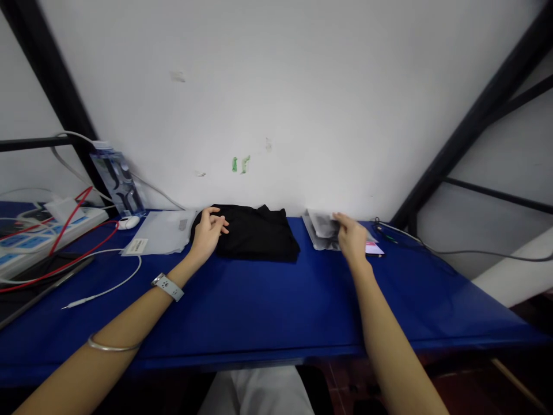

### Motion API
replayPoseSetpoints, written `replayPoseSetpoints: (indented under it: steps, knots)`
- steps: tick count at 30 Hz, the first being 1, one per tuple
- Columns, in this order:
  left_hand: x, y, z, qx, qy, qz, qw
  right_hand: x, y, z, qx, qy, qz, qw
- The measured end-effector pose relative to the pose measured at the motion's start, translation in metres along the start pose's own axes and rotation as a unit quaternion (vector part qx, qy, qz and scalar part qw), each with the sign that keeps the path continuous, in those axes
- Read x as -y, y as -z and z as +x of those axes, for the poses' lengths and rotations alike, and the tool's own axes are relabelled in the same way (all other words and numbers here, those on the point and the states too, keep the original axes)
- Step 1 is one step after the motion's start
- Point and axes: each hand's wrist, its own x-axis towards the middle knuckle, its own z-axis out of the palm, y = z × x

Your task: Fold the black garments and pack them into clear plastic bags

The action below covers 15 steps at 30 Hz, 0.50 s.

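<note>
A folded black garment (257, 233) lies against the wall in the middle of the blue table. My left hand (209, 231) is over its left end, fingers loosely bent and apart, with nothing seen in them. Off to the right, my right hand (352, 235) has its fingers closed at the edge of a clear plastic bag (322, 225), part of a small pile. The fingertips partly hide the grip. Left of the garment is another set of clear plastic bags (162, 230), with a white label (137, 246) near its lower corner.
A clear water bottle (117, 178) stands at the back left. Nearby are a power strip (47, 236), red and white cables and a white earphone case (128, 222). A pink and white card (374, 248) and a thin dark cable (415, 239) lie at right on the table (268, 311).
</note>
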Motion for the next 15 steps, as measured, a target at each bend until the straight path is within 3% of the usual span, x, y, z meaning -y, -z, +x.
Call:
replayPoseSetpoints:
  steps: [2, 7, 10, 15]
  knots:
    - [0.000, 0.001, 0.000, 0.004, -0.003, 0.004, 1.000, 0.002, -0.004, -0.003, 0.043, 0.015, 0.021, 0.999]
    - [-0.006, -0.001, -0.003, 0.018, -0.001, 0.015, 1.000, 0.025, -0.002, -0.006, 0.017, 0.054, 0.090, 0.994]
    - [-0.010, -0.002, -0.005, 0.028, -0.009, 0.013, 0.999, 0.032, -0.002, -0.008, 0.089, 0.087, 0.121, 0.985]
    - [-0.015, -0.005, -0.007, 0.039, -0.007, 0.016, 0.999, 0.024, -0.010, -0.013, 0.162, 0.065, 0.096, 0.980]
